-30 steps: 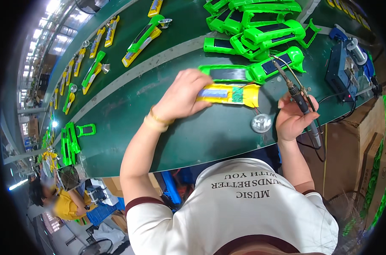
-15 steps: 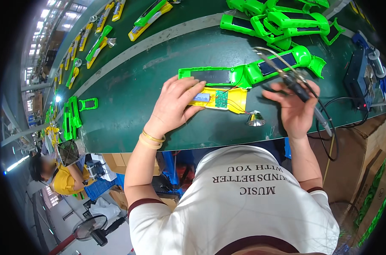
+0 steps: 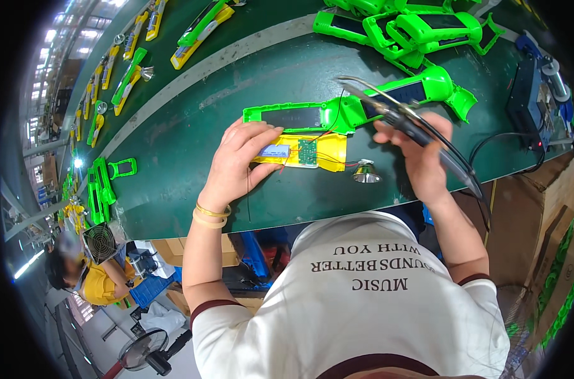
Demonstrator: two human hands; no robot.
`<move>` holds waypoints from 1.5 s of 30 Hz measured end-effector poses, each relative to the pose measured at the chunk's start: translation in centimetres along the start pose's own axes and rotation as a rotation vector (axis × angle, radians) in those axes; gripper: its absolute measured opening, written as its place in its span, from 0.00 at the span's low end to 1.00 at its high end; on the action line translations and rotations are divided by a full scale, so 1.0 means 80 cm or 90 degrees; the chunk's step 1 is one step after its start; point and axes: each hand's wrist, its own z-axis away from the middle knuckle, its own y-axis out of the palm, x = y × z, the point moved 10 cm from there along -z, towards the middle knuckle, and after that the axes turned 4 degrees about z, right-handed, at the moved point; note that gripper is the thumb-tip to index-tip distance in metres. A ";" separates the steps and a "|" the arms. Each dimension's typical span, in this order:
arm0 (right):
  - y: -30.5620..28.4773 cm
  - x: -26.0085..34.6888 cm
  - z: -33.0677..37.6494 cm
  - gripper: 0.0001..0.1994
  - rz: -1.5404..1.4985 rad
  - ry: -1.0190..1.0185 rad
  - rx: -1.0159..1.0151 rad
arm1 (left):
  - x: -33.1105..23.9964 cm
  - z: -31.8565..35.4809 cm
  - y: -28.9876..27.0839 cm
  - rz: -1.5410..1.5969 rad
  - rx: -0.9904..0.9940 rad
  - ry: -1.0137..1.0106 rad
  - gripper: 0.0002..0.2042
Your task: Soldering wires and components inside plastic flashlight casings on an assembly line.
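Observation:
My left hand (image 3: 236, 161) grips the left end of a yellow casing half (image 3: 335, 151), thumb at its near edge and fingers at the green edge behind. In the casing lie a blue cylindrical battery (image 3: 274, 151) and a green circuit board (image 3: 307, 151). Thin wires run from the board to a shiny reflector cup (image 3: 366, 172) and to the green lamp casing (image 3: 348, 117), which carries dark panels. My right hand (image 3: 426, 158) is closed around a soldering iron (image 3: 408, 128) with a curved feed tube. Its tip is above the green casing, apart from the board.
A pile of green casings (image 3: 433, 28) lies at the far right. A blue soldering station (image 3: 526, 95) with a cable stands at the table's right. Several yellow-and-green lamp parts (image 3: 201, 35) line the far left, beyond a grey strip. A co-worker in yellow (image 3: 103, 284) sits at the left.
My right hand has brought the soldering iron leftward, over the green casing. My left hand keeps its hold on the yellow casing. The whole view has shifted slightly.

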 end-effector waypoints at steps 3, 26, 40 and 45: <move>0.018 0.016 -0.032 0.23 -0.050 -0.105 0.033 | 0.001 0.002 0.001 0.007 0.003 0.003 0.23; 0.011 -0.016 0.015 0.12 -0.090 0.102 -0.062 | -0.033 -0.009 -0.003 0.080 -0.136 -0.051 0.07; 0.027 -0.017 0.006 0.12 0.053 0.093 -0.028 | -0.022 -0.013 0.004 0.106 -0.134 -0.092 0.07; 0.021 -0.025 0.007 0.11 0.086 0.102 -0.017 | -0.030 -0.019 0.003 0.083 -0.122 -0.063 0.07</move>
